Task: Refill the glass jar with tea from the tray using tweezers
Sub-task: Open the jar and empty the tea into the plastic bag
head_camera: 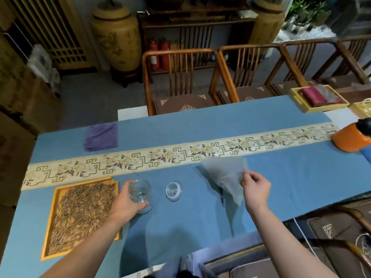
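The left hand [126,204] grips the glass jar [140,194], just right of the tea tray [52,214]. The right hand [256,186] pinches a translucent sheet [224,173].

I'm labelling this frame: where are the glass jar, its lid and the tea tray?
glass jar [140,192]: head view, clear side wall.
lid [173,191]: head view, top centre.
tea tray [53,209]: head view, yellow left rim.

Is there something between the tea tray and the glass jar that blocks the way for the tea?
Nothing visible does. The glass jar, lidless and gripped by the left hand, stands right beside the tray of tea.
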